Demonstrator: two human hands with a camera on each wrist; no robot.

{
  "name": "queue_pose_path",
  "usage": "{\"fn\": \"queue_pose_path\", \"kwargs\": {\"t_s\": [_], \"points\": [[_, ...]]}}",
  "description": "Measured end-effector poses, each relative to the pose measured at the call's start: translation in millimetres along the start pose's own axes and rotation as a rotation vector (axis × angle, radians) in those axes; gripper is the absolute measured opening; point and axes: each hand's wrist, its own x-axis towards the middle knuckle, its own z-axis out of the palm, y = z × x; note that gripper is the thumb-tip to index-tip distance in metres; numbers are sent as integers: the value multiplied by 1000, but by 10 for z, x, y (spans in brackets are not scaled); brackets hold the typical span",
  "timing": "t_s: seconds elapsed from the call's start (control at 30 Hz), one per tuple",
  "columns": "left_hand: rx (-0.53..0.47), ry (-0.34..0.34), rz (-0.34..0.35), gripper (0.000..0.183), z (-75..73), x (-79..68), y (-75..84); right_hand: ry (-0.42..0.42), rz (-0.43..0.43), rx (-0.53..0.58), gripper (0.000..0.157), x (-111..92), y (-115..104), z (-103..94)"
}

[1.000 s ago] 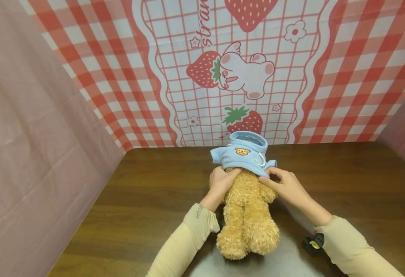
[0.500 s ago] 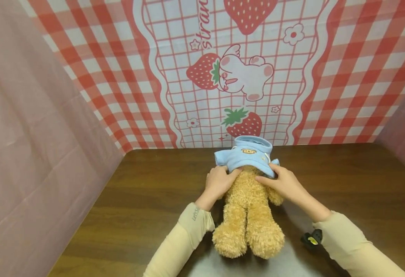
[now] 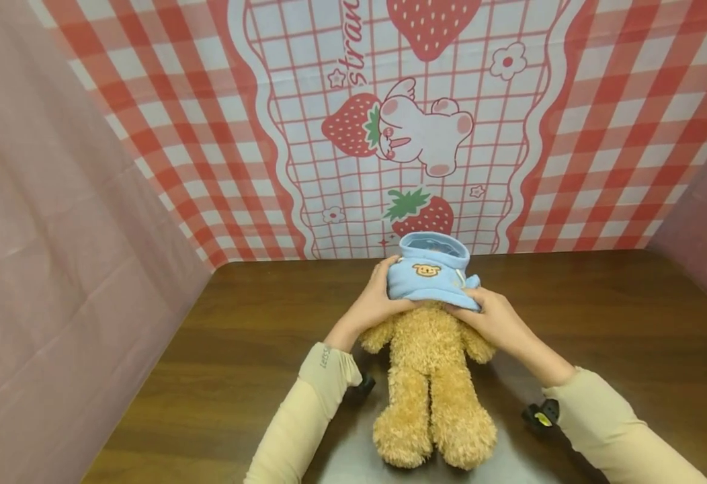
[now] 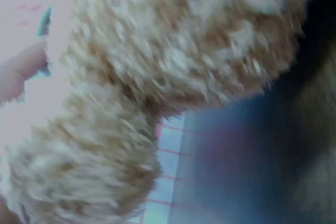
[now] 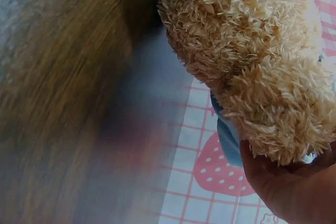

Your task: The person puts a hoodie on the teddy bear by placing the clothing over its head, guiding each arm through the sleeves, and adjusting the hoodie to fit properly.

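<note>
A tan plush teddy bear (image 3: 429,343) lies stretched out on the table, feet toward me. Its head is hidden inside a small light blue sweatshirt (image 3: 429,272), which has a bear-face patch and a wide neck opening at the far end. My left hand (image 3: 373,299) grips the sweatshirt's left side, thumb along the hem and fingers around the left edge. At the right end of the hem, my right hand (image 3: 498,321) pinches the cloth beside a small sleeve. Curly fur (image 4: 173,40) fills much of the left wrist view; in the right wrist view, the bear's fur (image 5: 283,108) partly hides my fingers.
The brown wooden table (image 3: 257,363) extends to both sides of the bear. Behind it hangs a red-and-white strawberry-print cloth (image 3: 305,134). A pink curtain (image 3: 57,235) borders the left side. Dark wrist cameras (image 3: 541,415) sit under the cuffs.
My left hand has moved from under the hem up and outward onto the sweatshirt's left side, covering the left sleeve. The bear's left-side arm now shows. My right hand stays at the hem.
</note>
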Motion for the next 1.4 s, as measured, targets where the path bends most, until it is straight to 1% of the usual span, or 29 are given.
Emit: {"fn": "queue_pose_path", "kwargs": {"t_s": [0.1,0.17,0.3,0.4,0.47,0.57,0.63,0.73,0.87,0.93,0.97,1.03,1.1,1.17,1.23,1.27,1.33,1.4], "points": [[-2,-4,11,85,1,-9,-20,-17,-27,8,13,-10,6,25],[4,23,10,81,17,-19,-28,-24,-38,9,12,-21,16,41],[-30,88,12,76,76,-30,-52,-26,-27,21,11,-50,28,61],[-17,143,17,69,116,-50,-56,-18,-22,23,11,-65,27,71],[25,174,20,62,140,-65,-52,-19,-23,20,11,-72,26,72],[126,210,26,54,169,-83,-34,-27,-23,13,13,-76,29,74],[201,231,31,53,184,-92,-15,-36,-19,14,15,-81,29,73],[284,236,33,54,198,-105,8,-52,-20,-2,16,-92,46,81],[333,170,-8,56,198,-135,-13,-94,-50,-38,17,-111,84,95],[371,147,-14,56,190,-144,-33,-118,-64,-51,18,-111,96,89],[392,137,-10,55,185,-145,-39,-128,-67,-61,20,-106,97,81],[401,133,5,51,173,-138,-38,-139,-71,-89,23,-89,89,55],[407,125,37,51,154,-116,-24,-130,-89,-153,25,-67,69,21],[398,87,59,64,128,-87,3,-95,-101,-224,26,-33,41,-8],[411,28,67,81,99,-50,36,-46,-118,-266,28,12,14,-28],[431,-7,69,85,84,-32,54,-22,-129,-274,34,42,3,-38],[471,-81,66,88,56,5,92,-10,-149,-252,54,114,-12,-58],[504,-137,61,85,35,41,132,-51,-173,-200,77,197,-19,-84]]}}
